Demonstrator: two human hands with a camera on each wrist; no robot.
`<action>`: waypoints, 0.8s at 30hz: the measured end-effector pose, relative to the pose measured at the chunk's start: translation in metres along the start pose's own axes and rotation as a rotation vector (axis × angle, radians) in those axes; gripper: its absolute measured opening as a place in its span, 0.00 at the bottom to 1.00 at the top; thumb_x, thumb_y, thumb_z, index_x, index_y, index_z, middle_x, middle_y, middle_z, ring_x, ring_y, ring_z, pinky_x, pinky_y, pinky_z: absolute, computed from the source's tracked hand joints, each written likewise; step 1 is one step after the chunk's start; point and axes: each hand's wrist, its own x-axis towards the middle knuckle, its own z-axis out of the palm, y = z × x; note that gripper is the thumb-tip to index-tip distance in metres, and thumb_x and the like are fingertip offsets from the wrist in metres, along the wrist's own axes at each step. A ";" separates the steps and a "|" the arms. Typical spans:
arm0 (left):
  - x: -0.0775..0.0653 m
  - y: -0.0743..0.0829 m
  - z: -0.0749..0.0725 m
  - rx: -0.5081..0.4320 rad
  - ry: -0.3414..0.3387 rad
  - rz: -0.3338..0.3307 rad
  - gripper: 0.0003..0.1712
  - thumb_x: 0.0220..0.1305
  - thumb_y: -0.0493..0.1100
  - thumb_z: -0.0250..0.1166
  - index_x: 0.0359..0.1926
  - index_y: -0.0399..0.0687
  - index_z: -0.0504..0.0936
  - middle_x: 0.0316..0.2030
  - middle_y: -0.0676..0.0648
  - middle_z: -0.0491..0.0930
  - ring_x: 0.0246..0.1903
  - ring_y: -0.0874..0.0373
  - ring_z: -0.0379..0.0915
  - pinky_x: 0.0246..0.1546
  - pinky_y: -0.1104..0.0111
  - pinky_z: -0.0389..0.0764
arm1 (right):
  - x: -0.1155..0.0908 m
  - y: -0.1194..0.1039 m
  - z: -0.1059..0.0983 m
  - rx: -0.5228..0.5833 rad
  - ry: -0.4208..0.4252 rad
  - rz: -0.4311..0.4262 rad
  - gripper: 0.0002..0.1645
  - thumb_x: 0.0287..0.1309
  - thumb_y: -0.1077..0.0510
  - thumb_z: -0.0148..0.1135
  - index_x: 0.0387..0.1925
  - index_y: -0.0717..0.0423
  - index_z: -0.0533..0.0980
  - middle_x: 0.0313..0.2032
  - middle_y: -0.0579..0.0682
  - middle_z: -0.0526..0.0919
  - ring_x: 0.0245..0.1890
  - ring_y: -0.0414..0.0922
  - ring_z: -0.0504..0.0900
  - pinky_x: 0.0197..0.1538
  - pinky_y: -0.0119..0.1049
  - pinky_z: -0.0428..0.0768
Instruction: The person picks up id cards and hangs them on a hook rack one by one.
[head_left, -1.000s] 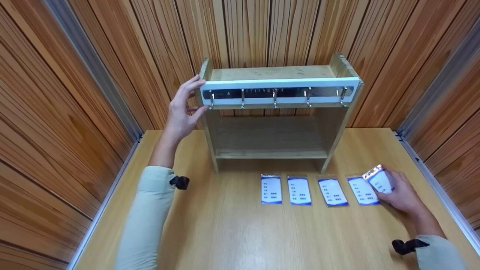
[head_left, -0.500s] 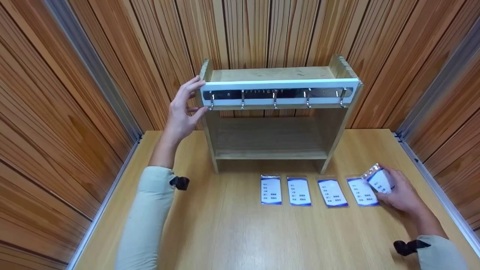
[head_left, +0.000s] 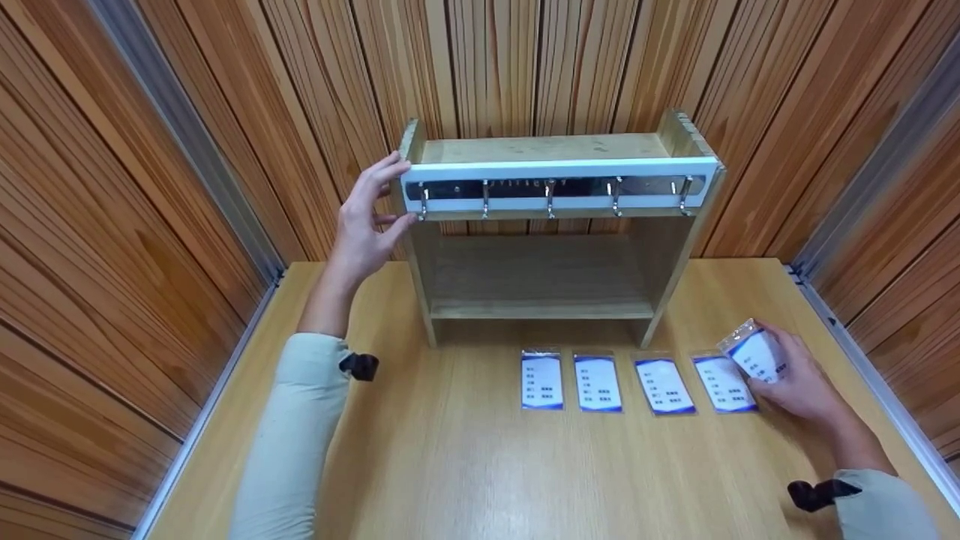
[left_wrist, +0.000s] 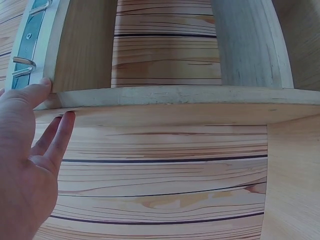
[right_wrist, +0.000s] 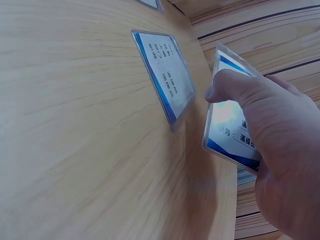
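A wooden shelf stands upright at the back, with a white-bordered hook rail across its upper front. My left hand holds the shelf's upper left front corner, thumb at the front by the rail's end and fingers along the outer side panel. On the right, my right hand pinches an ID badge in a clear plastic sleeve, thumb across its printed face. In the right wrist view this badge is tilted up off the table, beside another badge lying flat.
Several similar badges lie in a row in front of the shelf, from a left one to a right one. Metal hooks project from the rail. Wood-plank walls enclose the table at the back and sides.
My right hand has lifted the badge slightly and shifted it a little up and left, and the glare on its top edge has faded. My left hand has stayed at the shelf corner.
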 end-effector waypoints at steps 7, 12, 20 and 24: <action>-0.001 0.001 0.000 0.008 0.004 0.010 0.35 0.64 0.37 0.69 0.68 0.67 0.70 0.77 0.52 0.61 0.70 0.50 0.68 0.51 0.49 0.86 | 0.001 -0.004 0.004 0.035 0.020 -0.030 0.63 0.59 0.59 0.72 0.81 0.38 0.40 0.77 0.72 0.42 0.73 0.79 0.42 0.63 0.84 0.43; 0.000 0.001 0.001 0.009 0.013 0.009 0.35 0.64 0.38 0.69 0.68 0.68 0.70 0.76 0.52 0.62 0.69 0.52 0.68 0.50 0.50 0.86 | 0.001 -0.009 0.006 0.047 0.016 -0.033 0.63 0.58 0.59 0.72 0.81 0.36 0.40 0.77 0.72 0.44 0.72 0.79 0.45 0.62 0.84 0.48; 0.001 0.000 0.002 0.016 0.022 0.016 0.36 0.63 0.37 0.71 0.68 0.67 0.70 0.76 0.51 0.61 0.70 0.51 0.67 0.50 0.48 0.86 | 0.003 -0.018 0.013 0.064 0.015 -0.043 0.62 0.59 0.53 0.72 0.81 0.35 0.40 0.78 0.71 0.42 0.73 0.78 0.44 0.62 0.84 0.47; 0.001 0.000 0.002 0.037 0.023 0.010 0.38 0.62 0.37 0.71 0.69 0.67 0.69 0.76 0.52 0.61 0.71 0.51 0.66 0.50 0.52 0.87 | 0.005 -0.023 0.017 0.055 0.021 -0.048 0.62 0.59 0.54 0.72 0.81 0.33 0.40 0.75 0.71 0.47 0.71 0.75 0.50 0.61 0.81 0.54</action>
